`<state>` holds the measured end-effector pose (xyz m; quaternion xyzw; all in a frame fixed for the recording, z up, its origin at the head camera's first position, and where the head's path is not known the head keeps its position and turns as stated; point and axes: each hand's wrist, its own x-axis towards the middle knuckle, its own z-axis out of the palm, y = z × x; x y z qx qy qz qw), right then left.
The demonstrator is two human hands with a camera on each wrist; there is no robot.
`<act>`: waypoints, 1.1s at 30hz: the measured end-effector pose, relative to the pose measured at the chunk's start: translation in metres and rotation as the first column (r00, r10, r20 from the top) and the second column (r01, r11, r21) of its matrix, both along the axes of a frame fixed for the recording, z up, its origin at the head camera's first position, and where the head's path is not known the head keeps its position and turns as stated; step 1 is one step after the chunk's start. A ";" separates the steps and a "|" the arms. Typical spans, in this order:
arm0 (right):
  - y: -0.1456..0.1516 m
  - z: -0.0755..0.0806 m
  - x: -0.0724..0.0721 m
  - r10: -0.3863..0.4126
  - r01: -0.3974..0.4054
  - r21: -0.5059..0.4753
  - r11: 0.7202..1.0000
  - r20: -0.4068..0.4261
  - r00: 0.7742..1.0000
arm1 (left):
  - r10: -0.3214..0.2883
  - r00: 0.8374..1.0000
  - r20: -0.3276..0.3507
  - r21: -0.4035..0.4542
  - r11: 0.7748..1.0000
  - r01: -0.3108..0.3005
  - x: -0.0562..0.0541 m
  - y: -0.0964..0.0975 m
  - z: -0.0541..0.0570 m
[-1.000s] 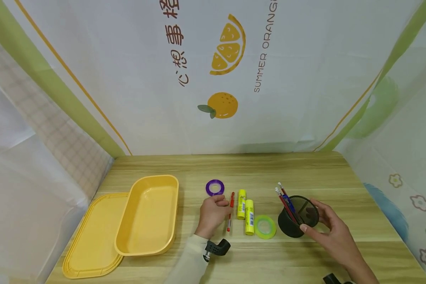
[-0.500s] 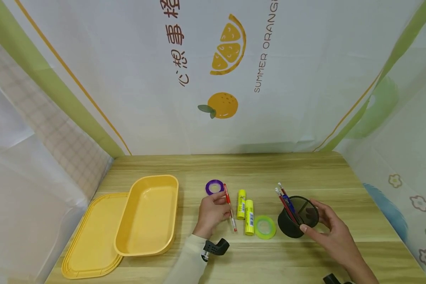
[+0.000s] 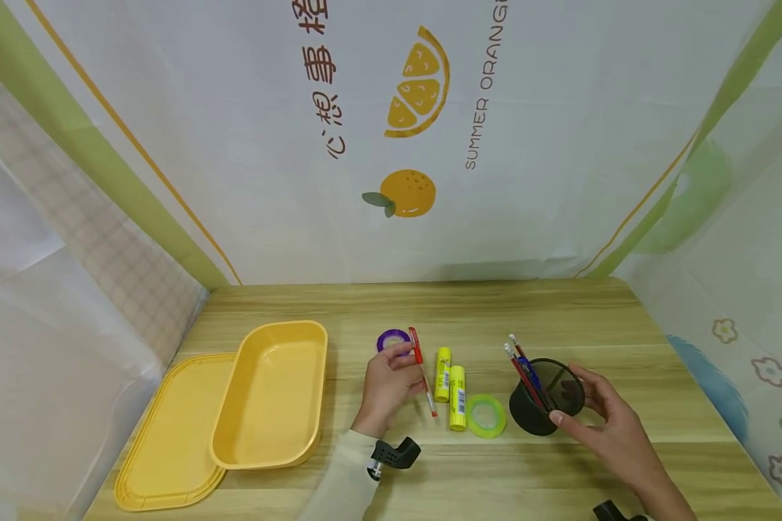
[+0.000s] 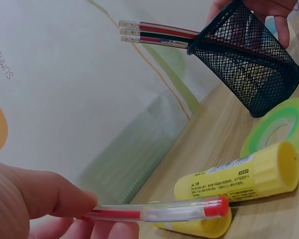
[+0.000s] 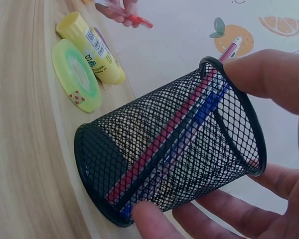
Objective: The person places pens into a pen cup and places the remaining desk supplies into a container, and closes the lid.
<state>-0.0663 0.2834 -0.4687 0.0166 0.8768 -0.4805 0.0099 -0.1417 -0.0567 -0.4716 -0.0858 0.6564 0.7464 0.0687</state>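
Between thumb and fingers, my left hand (image 3: 389, 385) pinches a red gel pen (image 3: 423, 371) with a clear barrel. In the left wrist view the pen (image 4: 159, 211) lies level above the glue sticks. My right hand (image 3: 615, 427) grips a black mesh pen holder (image 3: 541, 412) by its side and rim, and the holder is tilted in the right wrist view. Inside it stand several pencils (image 4: 159, 35) with white erasers and a blue pen (image 5: 204, 112). Two yellow glue sticks (image 3: 457, 398) lie between the hands. A green tape roll (image 3: 486, 416) lies beside the holder.
A purple tape roll (image 3: 392, 340) lies just behind my left hand, partly covered by it. At the left, an open yellow box (image 3: 270, 398) rests partly over its yellow lid (image 3: 169, 434). A printed curtain (image 3: 528, 181) hangs behind the wooden table (image 3: 495, 311).
My left hand has lifted the red gel pen off the table, and its cap end has swung left and away toward the purple tape. The right hand and pen holder have stayed put.
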 end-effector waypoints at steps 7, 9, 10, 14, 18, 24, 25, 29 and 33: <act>0.000 0.001 0.000 0.010 -0.010 -0.005 1.000 -0.003 1.000 | -0.002 1.000 0.001 0.050 0.999 0.002 -0.001 0.002 0.004; 0.000 0.001 0.000 0.012 -0.012 -0.002 1.000 -0.015 1.000 | -0.004 1.000 -0.007 0.059 0.998 0.005 -0.001 0.003 0.006; 0.000 0.001 0.000 0.012 -0.012 -0.003 1.000 -0.022 1.000 | -0.005 1.000 -0.012 0.060 0.998 0.006 -0.001 0.003 0.007; 0.001 0.000 0.001 0.013 -0.014 -0.014 1.000 -0.057 0.998 | -0.016 0.999 -0.030 0.058 0.998 0.018 -0.001 0.004 0.013; 0.000 -0.001 0.001 0.020 -0.024 -0.043 0.999 -0.090 0.996 | -0.022 0.999 -0.038 0.080 0.997 0.025 -0.001 0.007 0.019; 0.000 -0.001 0.002 0.027 -0.034 -0.064 0.997 -0.101 0.994 | -0.033 0.998 -0.055 0.123 0.992 0.040 0.002 0.012 0.026; 0.000 -0.001 0.002 0.027 -0.034 -0.064 0.997 -0.101 0.994 | -0.038 0.997 -0.062 0.131 0.990 0.046 0.003 0.013 0.027; 0.000 -0.002 0.002 0.029 -0.035 -0.069 0.997 -0.098 0.995 | -0.044 0.996 -0.082 0.175 0.983 0.058 0.006 0.017 0.031; 0.000 -0.003 0.002 0.033 -0.040 -0.077 0.996 -0.090 0.995 | -0.045 0.995 -0.089 0.204 0.977 0.062 0.010 0.022 0.037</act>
